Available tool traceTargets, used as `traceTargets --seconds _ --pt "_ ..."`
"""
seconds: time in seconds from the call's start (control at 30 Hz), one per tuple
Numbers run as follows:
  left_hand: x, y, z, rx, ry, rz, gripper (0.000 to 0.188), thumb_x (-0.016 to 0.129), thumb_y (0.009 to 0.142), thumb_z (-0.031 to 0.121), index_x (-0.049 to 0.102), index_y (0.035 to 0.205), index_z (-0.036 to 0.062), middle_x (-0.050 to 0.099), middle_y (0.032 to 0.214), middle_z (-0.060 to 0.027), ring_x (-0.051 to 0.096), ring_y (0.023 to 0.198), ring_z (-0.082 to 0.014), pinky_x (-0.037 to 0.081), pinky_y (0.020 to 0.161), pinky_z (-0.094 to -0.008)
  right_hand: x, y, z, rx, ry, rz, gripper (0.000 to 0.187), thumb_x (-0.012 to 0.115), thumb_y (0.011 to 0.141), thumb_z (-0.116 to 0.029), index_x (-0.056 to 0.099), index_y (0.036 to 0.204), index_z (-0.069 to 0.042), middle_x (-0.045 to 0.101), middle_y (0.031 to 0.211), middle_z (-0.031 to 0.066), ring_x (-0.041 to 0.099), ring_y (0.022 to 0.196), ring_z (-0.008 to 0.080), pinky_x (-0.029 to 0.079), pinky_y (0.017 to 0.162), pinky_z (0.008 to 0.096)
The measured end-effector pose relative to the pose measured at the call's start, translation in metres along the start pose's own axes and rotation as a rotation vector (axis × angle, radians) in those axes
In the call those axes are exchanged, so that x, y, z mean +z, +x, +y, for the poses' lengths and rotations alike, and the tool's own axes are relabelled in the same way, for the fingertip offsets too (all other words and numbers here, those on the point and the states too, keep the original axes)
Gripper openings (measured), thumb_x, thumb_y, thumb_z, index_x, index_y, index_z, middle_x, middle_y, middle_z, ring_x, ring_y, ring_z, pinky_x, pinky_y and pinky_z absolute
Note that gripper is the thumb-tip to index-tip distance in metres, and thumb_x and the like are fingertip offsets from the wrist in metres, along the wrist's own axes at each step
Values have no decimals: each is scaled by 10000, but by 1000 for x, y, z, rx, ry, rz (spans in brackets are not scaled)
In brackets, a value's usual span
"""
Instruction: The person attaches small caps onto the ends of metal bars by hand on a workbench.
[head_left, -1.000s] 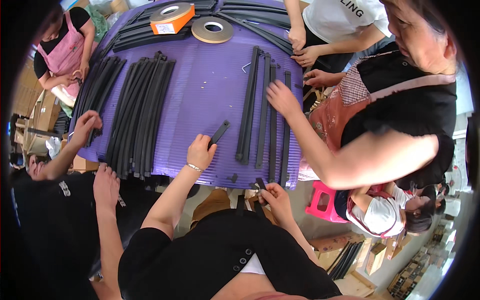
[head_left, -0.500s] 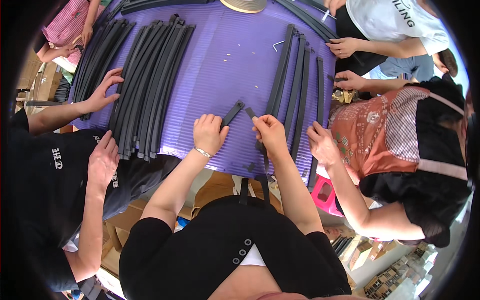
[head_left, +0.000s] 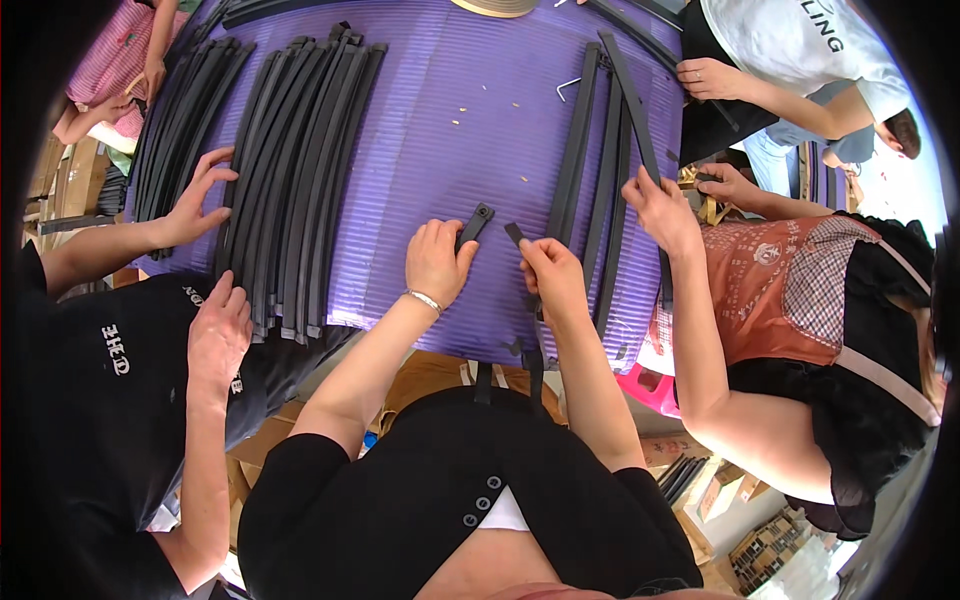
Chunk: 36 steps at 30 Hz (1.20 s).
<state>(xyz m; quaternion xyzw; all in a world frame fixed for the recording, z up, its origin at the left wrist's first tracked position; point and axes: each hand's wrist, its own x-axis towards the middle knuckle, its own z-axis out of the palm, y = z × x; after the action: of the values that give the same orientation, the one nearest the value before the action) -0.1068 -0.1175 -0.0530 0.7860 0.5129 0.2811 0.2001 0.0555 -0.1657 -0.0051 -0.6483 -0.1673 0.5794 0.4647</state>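
My left hand (head_left: 437,262) is closed around a short black strip (head_left: 474,228) near the table's front. A small round fitting shows at the strip's tip; its other end is hidden under my palm. To the right, my right hand (head_left: 553,280) pinches a thin black strap (head_left: 514,233) between thumb and fingers. The strap's tip sticks out toward the left strip, with a gap between the two. Below my right hand a dark length hangs over the table edge toward my waist; whether it is the same strap I cannot tell.
A purple ribbed sheet (head_left: 400,215) covers the table. Long black strips (head_left: 300,180) are piled left, with more strips (head_left: 572,150) at right. An L-shaped hex key (head_left: 566,88) and a tape roll (head_left: 494,6) lie farther back. Co-workers' hands (head_left: 664,212) are close on both sides.
The view has shifted slightly; both my hands keep their grips. The co-worker at right has lifted a black strip, tilting it leftward at its far end.
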Motion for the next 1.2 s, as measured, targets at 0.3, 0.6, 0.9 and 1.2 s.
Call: traceTargets --seconds 0.3,0.6,0.9,1.2 --pt "9 -3 -7 105 -16 -33 222 631 745 190 554 892 43 529 804 -125 508 771 -320 397 667 -414 -66 -106 23 110 114 2 130 599 829 -165 531 769 -72 508 619 -15 407 488 43 299 442 180" --pt "13 5 1 123 -6 3 243 642 751 199 555 912 39 537 831 -130 516 789 -320 421 689 -404 -136 -223 -13 -78 198 227 69 570 821 -67 508 820 -36 506 622 12 399 502 50 283 457 168" --pt "2 -2 3 117 -98 11 256 637 742 155 536 940 29 532 861 -144 511 820 -329 424 717 -400 -108 -225 -54 -198 -65 203 73 585 794 -45 516 816 -32 521 630 0 466 561 52 348 519 172" --pt "3 2 11 151 -214 -7 254 662 697 102 540 907 26 522 843 -128 512 793 -320 427 693 -392 -12 -28 -29 -173 -229 -6 200 614 814 -202 541 725 -37 508 607 -12 446 545 44 342 496 180"
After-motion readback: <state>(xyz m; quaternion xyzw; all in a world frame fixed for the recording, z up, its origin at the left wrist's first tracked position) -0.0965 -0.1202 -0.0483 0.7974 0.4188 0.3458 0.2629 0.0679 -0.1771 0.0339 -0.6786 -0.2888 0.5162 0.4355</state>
